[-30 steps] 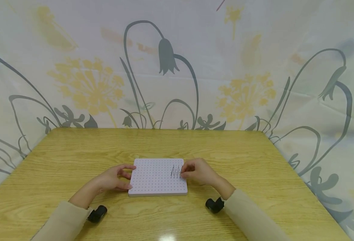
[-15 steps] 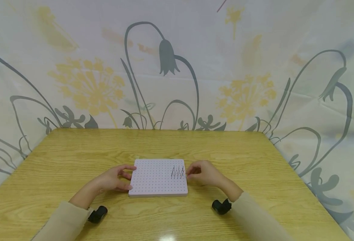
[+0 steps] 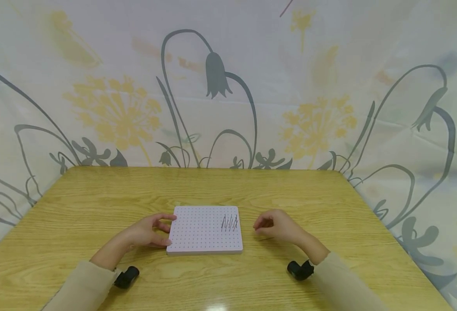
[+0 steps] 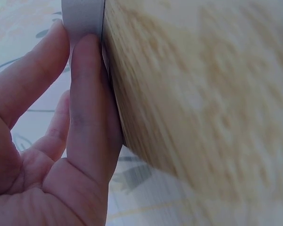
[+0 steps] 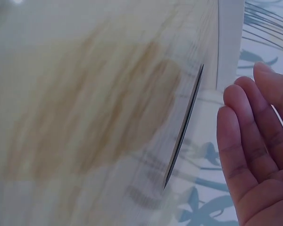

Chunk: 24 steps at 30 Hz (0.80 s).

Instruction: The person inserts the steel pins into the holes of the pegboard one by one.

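Note:
A white pegboard [image 3: 197, 229] with rows of small holes lies flat on the table. Several thin dark sticks [image 3: 223, 222] stand in it near its right edge, some leaning. My left hand [image 3: 146, 230] rests at the board's left side, fingertips spread along the edge; the left wrist view shows the fingers [image 4: 87, 70] against its pale side wall. To the right of the board, my right hand [image 3: 280, 225] is apart from it, fingers loosely bent and holding nothing visible. Close to those fingers, a slender dark pointed stick [image 5: 184, 126] lies on the table in the right wrist view.
The wooden table [image 3: 197, 185] reaches back to a flower-patterned cloth [image 3: 275, 77] hanging behind it. A black wrist camera [image 3: 126, 277] is strapped at the left sleeve and another black camera [image 3: 300, 270] at the right one.
My right hand has drawn away from the sticks at the board's right edge and moved rightward over the table. My left hand and the board have stayed in place.

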### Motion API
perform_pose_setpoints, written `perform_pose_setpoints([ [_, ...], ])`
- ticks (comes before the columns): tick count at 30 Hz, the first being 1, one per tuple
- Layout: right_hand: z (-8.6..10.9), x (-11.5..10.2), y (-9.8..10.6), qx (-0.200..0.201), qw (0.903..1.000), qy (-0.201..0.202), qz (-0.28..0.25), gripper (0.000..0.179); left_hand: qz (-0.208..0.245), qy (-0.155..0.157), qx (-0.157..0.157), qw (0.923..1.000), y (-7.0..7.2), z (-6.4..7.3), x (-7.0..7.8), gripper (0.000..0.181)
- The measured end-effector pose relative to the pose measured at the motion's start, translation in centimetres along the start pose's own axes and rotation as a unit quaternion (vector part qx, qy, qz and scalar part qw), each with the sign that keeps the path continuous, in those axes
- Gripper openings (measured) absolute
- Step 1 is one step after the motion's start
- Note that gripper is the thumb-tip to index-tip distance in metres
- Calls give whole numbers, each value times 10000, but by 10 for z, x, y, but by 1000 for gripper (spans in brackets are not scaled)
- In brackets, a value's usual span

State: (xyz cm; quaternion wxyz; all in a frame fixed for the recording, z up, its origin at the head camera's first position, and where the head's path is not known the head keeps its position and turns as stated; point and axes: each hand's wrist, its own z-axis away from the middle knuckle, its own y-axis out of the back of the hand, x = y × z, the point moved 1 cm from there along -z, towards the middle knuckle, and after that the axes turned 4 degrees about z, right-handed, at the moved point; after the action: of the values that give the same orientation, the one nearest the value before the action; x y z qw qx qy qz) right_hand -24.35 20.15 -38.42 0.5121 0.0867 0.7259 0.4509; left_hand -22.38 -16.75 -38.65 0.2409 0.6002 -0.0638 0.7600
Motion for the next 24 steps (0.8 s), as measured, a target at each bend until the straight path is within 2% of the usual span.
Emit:
perform_pose_setpoints([
  [13, 14, 14, 14, -337, 9988, 234, 252, 5, 146, 68, 4, 9999, 0, 0, -1, 68],
  [24, 14, 24, 17, -757, 9969, 84, 213, 5, 45, 53, 17, 10000, 0, 0, 0, 68],
])
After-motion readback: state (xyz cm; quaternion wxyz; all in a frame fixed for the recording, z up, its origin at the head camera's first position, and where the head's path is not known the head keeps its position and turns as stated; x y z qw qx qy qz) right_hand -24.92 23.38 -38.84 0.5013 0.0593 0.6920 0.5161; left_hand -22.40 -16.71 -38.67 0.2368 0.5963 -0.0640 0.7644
